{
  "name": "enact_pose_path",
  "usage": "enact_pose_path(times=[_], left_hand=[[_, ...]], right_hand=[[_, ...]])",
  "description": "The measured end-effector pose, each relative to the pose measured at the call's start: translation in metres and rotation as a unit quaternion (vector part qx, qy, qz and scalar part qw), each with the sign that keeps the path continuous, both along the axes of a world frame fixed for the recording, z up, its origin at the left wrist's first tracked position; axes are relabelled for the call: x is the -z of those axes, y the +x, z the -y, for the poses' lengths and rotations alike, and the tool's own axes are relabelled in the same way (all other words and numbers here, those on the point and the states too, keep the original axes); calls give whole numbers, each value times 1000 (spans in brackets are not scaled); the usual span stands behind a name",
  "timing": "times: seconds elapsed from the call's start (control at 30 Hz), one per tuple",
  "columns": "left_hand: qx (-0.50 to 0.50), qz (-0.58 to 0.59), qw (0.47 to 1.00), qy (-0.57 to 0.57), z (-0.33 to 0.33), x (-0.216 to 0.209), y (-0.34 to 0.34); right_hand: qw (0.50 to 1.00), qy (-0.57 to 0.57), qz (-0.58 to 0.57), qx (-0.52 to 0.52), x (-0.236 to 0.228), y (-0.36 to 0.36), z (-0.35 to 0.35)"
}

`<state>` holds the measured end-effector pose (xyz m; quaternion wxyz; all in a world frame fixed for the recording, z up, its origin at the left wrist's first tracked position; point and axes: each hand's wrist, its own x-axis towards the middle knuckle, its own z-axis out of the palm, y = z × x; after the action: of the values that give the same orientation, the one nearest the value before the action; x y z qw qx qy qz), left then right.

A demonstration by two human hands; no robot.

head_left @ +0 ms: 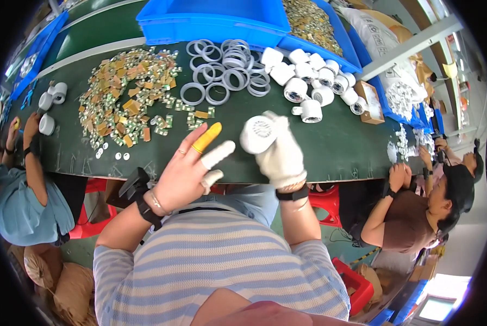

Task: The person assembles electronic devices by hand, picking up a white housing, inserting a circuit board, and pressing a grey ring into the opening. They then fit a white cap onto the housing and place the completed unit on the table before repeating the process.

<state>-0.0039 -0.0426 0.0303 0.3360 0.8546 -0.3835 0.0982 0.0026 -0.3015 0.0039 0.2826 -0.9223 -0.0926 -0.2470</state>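
Observation:
My right hand (281, 155), in a white glove, grips a white round camera housing (261, 135) above the near part of the table. The housing's face, with a pattern of small slots, is turned up. Beside it, my left hand (183, 176) has its fingers spread and holds nothing. A yellow cot covers one of its fingers, and white cots cover others. Just beyond the left hand lie small circuit boards (110, 103) in a loose heap. Pale grey rings (217, 93) are piled at the middle, and several white camera housings (311, 110) stand to the right of them.
A blue bin (216, 27) stands at the back, beside a blue tray of small parts (314, 27). Small white discs (118, 156) lie near the table's front edge. Co-workers sit on both sides; a small cardboard box (369, 103) stands right of the housings.

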Motion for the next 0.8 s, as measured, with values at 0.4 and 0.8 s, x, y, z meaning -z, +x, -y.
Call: enact_pose_path(times=[0.4, 0.8], left_hand=[[7, -313, 790, -527, -45, 10, 3], [-5, -519, 752, -406, -63, 14, -2]], right_hand=[[996, -79, 6, 41, 6, 126, 10], [986, -148, 39, -65, -32, 32, -7]])
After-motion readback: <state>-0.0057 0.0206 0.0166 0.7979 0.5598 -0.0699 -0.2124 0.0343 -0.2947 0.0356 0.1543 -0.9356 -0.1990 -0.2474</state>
